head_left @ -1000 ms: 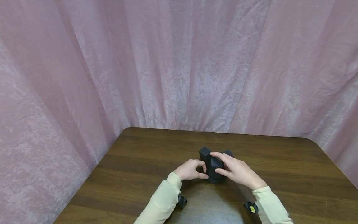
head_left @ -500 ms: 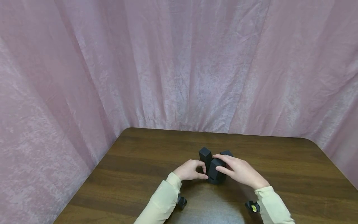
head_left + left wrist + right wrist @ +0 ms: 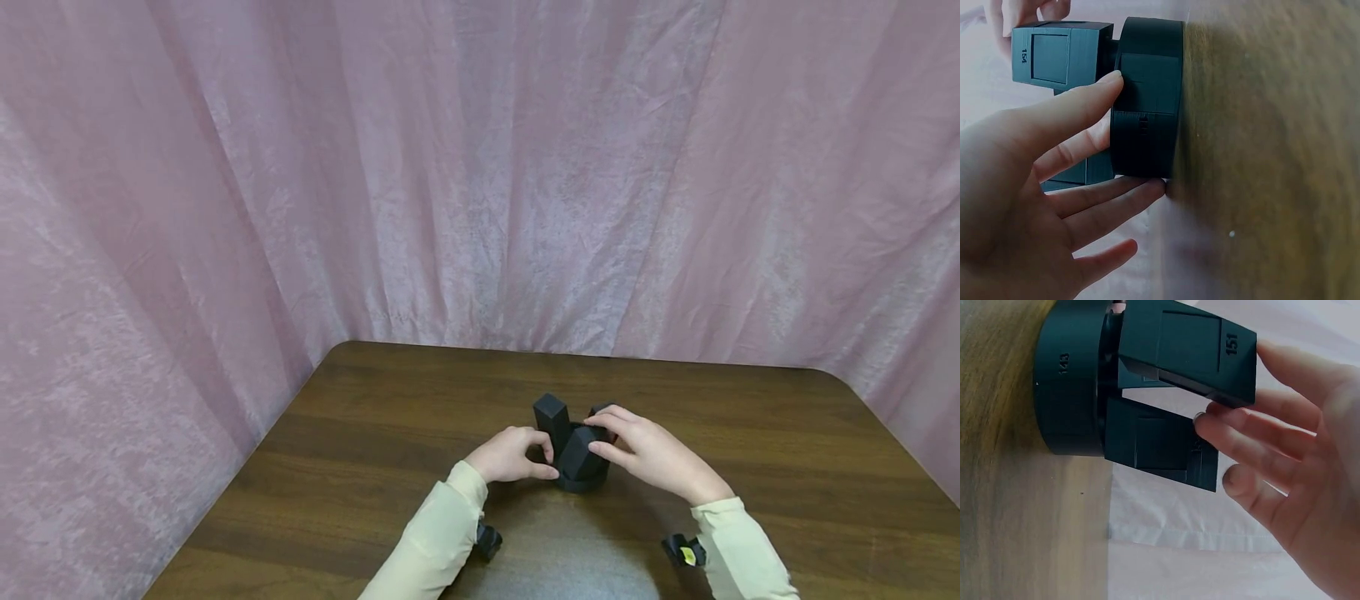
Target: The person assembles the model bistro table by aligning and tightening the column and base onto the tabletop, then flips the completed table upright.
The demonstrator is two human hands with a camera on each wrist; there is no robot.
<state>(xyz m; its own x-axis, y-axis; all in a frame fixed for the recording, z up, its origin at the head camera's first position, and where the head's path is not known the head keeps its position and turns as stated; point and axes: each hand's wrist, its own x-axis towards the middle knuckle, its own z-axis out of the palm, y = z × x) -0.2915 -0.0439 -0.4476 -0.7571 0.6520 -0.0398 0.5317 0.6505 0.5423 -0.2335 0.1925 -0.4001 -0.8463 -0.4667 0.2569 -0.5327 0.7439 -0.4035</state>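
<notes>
A black round base [image 3: 581, 484] stands on the table with several black angular blocks rising from it. My left hand [image 3: 510, 455] grips the base at its left side; in the left wrist view the thumb lies on the rim of the base [image 3: 1147, 94] and other fingers reach around its far side. My right hand [image 3: 652, 454] pinches the top of the tilted front block [image 3: 579, 452], which in the right wrist view bears the raised number 151 [image 3: 1191, 353]. One of its fingertips touches a neighbouring block [image 3: 1160, 447]. A taller block [image 3: 551, 419] stands at the back left.
The brown wooden table [image 3: 375, 417] has rounded far corners. A pink velvet curtain [image 3: 480, 167] hangs behind it and along the left side. Small black devices sit at both wrists, the right one [image 3: 684, 551] with a yellow patch.
My right hand has moved slightly to the right, and the front block has gone from upright to leaning right with it. The left hand stays in place on the base.
</notes>
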